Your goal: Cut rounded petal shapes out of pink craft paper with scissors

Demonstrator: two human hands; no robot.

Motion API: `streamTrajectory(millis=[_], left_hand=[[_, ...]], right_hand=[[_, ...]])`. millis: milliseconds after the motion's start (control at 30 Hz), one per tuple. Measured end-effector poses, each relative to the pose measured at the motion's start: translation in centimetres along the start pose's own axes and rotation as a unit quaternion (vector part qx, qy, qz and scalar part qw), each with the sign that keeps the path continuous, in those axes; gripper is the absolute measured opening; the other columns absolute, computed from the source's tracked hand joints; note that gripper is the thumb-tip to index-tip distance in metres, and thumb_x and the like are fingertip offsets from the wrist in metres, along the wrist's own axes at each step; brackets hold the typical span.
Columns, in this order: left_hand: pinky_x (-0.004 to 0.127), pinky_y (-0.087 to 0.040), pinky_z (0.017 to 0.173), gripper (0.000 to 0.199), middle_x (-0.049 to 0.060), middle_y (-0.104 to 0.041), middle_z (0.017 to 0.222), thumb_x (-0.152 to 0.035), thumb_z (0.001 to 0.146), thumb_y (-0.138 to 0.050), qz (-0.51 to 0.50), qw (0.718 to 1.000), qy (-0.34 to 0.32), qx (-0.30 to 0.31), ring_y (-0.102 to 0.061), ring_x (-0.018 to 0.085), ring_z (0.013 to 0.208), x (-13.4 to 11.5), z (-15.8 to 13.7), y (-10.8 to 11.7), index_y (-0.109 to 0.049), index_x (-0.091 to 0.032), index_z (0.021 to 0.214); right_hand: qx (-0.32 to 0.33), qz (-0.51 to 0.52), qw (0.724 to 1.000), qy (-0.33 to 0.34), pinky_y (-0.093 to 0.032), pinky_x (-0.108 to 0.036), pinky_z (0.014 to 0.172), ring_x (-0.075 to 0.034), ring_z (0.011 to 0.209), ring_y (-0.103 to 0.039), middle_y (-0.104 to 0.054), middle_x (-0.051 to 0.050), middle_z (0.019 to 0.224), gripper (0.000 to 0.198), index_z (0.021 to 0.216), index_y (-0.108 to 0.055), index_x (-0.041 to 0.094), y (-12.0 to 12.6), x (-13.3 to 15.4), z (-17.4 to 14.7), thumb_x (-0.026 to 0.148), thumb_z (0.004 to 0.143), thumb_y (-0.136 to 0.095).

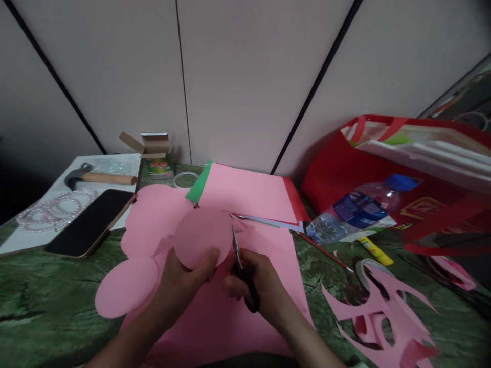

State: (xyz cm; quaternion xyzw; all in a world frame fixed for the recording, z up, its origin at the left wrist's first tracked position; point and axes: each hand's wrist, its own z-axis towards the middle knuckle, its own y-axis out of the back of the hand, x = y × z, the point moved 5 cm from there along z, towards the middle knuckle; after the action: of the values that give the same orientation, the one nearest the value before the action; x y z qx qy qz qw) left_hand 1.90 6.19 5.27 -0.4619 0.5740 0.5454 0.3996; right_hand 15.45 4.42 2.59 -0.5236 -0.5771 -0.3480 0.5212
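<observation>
My left hand (192, 271) pinches a round pink paper disc (201, 232) at its lower edge, thumb on top. Black-handled scissors (249, 291) are in my right hand (253, 278), their blades pointing up beside the disc's right edge. A narrow strip of pink paper shows near the blade tips; whether it is still joined to the disc I cannot tell. Beneath both hands lies a large pink sheet (215, 327). Another pink paper oval (126, 286) rests at the left, next to a scalloped pink paper shape (153, 220).
Behind are stacked coloured sheets (245, 191) and a small box (159, 163). At left lie a phone (92, 222), a hammer (103, 177) and beads (57, 209). Rightward are a plastic bottle (353, 212), a red bag (330, 163), a pencil (326, 250) and pink scraps (399, 301).
</observation>
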Motion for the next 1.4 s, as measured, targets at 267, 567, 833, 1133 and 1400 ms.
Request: streamTrajectory(millis=[267, 567, 833, 1133, 1400], left_hand=[[0.022, -0.038, 0.039, 0.036, -0.003, -0.047, 0.038, -0.036, 0.070, -0.056, 0.002, 1.000, -0.006, -0.003, -0.046, 0.011, 0.039, 0.1, 0.1, 0.1, -0.045, -0.019, 0.041], [0.023, -0.041, 0.041, 0.021, -0.002, -0.057, 0.051, -0.037, 0.063, -0.065, -0.001, 1.000, 0.013, -0.024, -0.053, 0.015, 0.047, -0.2, -0.4, 0.2, -0.059, -0.019, 0.069], [0.026, -0.048, 0.049, 0.020, 0.005, -0.067, 0.067, -0.035, 0.061, -0.068, -0.013, 1.000, 0.025, 0.007, -0.062, 0.021, 0.065, 0.1, -0.3, -0.2, -0.059, -0.018, 0.065], [0.031, -0.051, 0.060, 0.021, 0.000, -0.055, 0.045, -0.034, 0.063, -0.065, -0.022, 0.999, 0.041, 0.004, -0.063, 0.024, 0.071, -0.1, -0.3, -0.2, -0.054, -0.019, 0.053], [0.028, -0.049, 0.053, 0.017, -0.002, -0.055, 0.047, -0.031, 0.064, -0.065, -0.037, 0.999, 0.021, 0.023, -0.062, 0.022, 0.067, 0.4, 0.0, -0.2, -0.054, -0.019, 0.059]], right_hand=[[-0.003, 0.000, 1.000, -0.015, -0.036, -0.020, 0.039, -0.008, 0.042, -0.045, -0.050, 0.005, 0.050, 0.033, 0.067, -0.052, 0.017, -0.4, 0.0, -0.2, 0.039, 0.057, -0.075], [-0.002, 0.010, 1.000, -0.006, -0.036, -0.020, 0.042, -0.008, 0.045, -0.044, -0.049, 0.006, 0.052, 0.031, 0.069, -0.053, 0.016, -0.5, -0.4, -0.1, 0.035, 0.057, -0.076], [-0.020, 0.019, 0.999, 0.030, -0.032, -0.019, 0.044, -0.007, 0.048, -0.036, -0.042, 0.007, 0.054, 0.037, 0.062, -0.047, 0.017, -0.1, 1.1, 0.1, 0.032, 0.052, -0.079], [-0.019, 0.005, 0.999, 0.031, -0.029, -0.020, 0.044, -0.007, 0.048, -0.034, -0.041, 0.007, 0.055, 0.039, 0.065, -0.047, 0.017, 0.0, 0.7, 0.1, 0.037, 0.051, -0.079], [-0.017, 0.011, 1.000, 0.023, -0.029, -0.019, 0.044, -0.007, 0.048, -0.034, -0.043, 0.006, 0.054, 0.035, 0.066, -0.050, 0.016, 0.1, 0.7, 0.1, 0.032, 0.053, -0.078]])
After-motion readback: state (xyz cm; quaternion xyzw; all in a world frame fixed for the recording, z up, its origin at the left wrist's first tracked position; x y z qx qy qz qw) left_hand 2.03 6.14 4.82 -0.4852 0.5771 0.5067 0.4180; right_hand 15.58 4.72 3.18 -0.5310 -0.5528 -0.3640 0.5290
